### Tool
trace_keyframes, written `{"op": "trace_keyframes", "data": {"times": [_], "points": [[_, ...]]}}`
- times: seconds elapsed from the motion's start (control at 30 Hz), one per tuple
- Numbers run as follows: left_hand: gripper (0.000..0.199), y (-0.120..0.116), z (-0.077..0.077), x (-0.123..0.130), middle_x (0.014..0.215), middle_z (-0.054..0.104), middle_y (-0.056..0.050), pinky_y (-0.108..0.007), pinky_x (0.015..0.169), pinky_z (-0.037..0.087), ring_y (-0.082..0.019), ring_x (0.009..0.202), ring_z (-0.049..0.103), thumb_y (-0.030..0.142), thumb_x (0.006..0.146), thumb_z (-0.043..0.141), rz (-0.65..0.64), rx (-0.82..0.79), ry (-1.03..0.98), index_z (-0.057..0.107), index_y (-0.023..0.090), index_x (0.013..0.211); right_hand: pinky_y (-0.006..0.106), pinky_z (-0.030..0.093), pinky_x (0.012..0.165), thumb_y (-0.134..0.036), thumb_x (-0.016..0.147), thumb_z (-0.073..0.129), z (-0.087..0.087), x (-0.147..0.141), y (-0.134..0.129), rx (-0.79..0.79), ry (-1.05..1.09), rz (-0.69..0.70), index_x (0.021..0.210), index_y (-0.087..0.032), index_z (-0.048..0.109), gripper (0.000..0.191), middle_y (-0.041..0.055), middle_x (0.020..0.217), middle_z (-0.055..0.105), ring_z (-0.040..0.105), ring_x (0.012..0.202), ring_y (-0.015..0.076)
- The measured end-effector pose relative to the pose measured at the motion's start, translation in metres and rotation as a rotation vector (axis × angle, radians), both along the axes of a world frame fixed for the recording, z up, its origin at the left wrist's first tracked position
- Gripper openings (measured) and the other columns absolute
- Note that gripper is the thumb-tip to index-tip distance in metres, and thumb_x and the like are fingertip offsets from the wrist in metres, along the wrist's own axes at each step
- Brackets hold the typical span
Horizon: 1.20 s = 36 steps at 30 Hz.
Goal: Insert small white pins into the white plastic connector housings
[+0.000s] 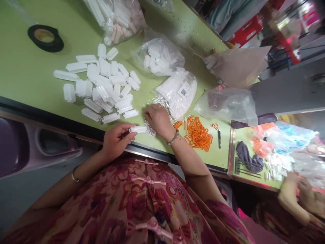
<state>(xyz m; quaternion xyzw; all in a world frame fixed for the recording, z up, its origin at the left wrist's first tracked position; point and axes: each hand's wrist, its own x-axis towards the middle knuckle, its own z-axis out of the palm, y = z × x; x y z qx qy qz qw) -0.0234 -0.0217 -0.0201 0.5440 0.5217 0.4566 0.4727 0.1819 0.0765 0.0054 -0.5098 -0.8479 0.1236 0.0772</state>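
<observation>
My left hand point(118, 140) pinches a long, narrow white plastic housing point(137, 129) between thumb and fingers, its hollow side facing up, just above the table's front edge. To its right my right hand point(158, 120) is bent down over a pile of tiny white pieces point(149, 129), fingers drawn together. Whatever lies between those fingertips is hidden. The tiny pieces spill from a clear bag point(177, 89) with a printed label. Beyond my left hand lies a heap of similar white plastic parts point(104, 79). Many small orange clips point(199, 134) are heaped right of my right wrist.
A roll of black tape point(45, 38) lies at the far left. Bags of white parts point(122, 20) and an emptied-looking clear bag point(227, 105) stand farther back. A black pen-like tool point(219, 139) is by the clips. At right, a co-worker's arms point(291, 198) reach over another table.
</observation>
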Motion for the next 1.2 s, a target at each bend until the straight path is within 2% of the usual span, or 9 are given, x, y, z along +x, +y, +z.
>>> {"op": "trace_keyframes", "data": {"times": [0.13,0.2,0.3,0.43,0.6,0.83,1.0,1.2], "points": [[0.026,0.0,-0.001,0.001,0.068,0.075,0.001,-0.024,0.053,0.053,-0.013,0.05,0.064,0.039,0.089,0.076,0.008,0.006,-0.024,0.077,0.018,0.105,0.036,0.048,0.085,-0.011,0.097,0.067,0.006,0.009,-0.01,-0.074,0.307,-0.012,0.086,-0.02,0.07,0.014,0.0043,0.086,0.07,0.058,0.083,0.0196],[0.026,-0.001,-0.002,0.001,0.07,0.076,0.001,-0.025,0.053,0.053,-0.014,0.051,0.064,0.039,0.089,0.076,0.016,0.01,-0.032,0.077,0.019,0.106,0.033,0.048,0.077,-0.017,0.1,0.069,0.013,0.016,-0.022,-0.14,0.518,-0.007,0.087,-0.021,0.07,0.013,0.0008,0.082,0.068,0.056,0.077,0.0163],[0.025,-0.001,-0.002,0.002,0.073,0.077,0.001,-0.026,0.053,0.053,-0.014,0.052,0.064,0.039,0.089,0.077,0.027,0.015,-0.012,0.077,0.02,0.105,0.031,0.046,0.071,-0.029,0.104,0.07,0.023,0.019,-0.044,-0.231,0.645,0.042,0.091,-0.023,0.073,0.014,-0.0001,0.082,0.068,0.054,0.072,0.0146],[0.026,-0.002,-0.004,0.001,0.074,0.076,0.0,-0.028,0.059,0.056,-0.016,0.056,0.066,0.04,0.09,0.075,0.022,0.033,0.056,0.078,0.02,0.106,0.033,0.048,0.075,-0.03,0.107,0.069,0.024,0.013,-0.062,-0.212,0.628,0.053,0.093,-0.022,0.074,0.017,0.0014,0.083,0.068,0.057,0.076,0.0162],[0.028,-0.004,-0.007,0.0,0.085,0.079,-0.003,-0.03,0.07,0.059,-0.02,0.073,0.073,0.043,0.094,0.073,0.011,0.097,0.188,0.079,0.02,0.108,0.034,0.049,0.081,-0.025,0.106,0.066,0.022,0.008,-0.063,-0.143,0.544,0.054,0.09,-0.021,0.072,0.018,0.0034,0.086,0.07,0.059,0.08,0.0179],[0.03,-0.004,-0.008,0.0,0.096,0.082,-0.005,-0.026,0.074,0.059,-0.018,0.076,0.073,0.043,0.099,0.066,-0.018,0.22,0.368,0.08,0.019,0.11,0.033,0.045,0.08,-0.022,0.103,0.067,0.042,0.003,-0.065,-0.198,0.313,-0.017,0.088,-0.02,0.071,0.016,0.0035,0.085,0.067,0.057,0.08,0.0179],[0.032,-0.003,-0.006,0.0,0.097,0.082,-0.005,-0.027,0.075,0.059,-0.018,0.078,0.072,0.045,0.099,0.064,-0.034,0.195,0.383,0.08,0.02,0.111,0.033,0.044,0.081,-0.022,0.103,0.067,0.049,-0.002,-0.068,-0.218,0.222,-0.072,0.088,-0.02,0.072,0.016,0.0043,0.086,0.067,0.058,0.084,0.0186],[0.029,-0.001,0.0,0.0,0.094,0.082,-0.005,-0.028,0.074,0.059,-0.019,0.076,0.072,0.044,0.094,0.069,-0.026,0.149,0.283,0.08,0.021,0.106,0.034,0.045,0.081,-0.02,0.101,0.07,0.037,0.0,-0.065,-0.199,0.293,-0.066,0.084,-0.021,0.07,0.017,0.0042,0.086,0.069,0.059,0.083,0.019]]}}
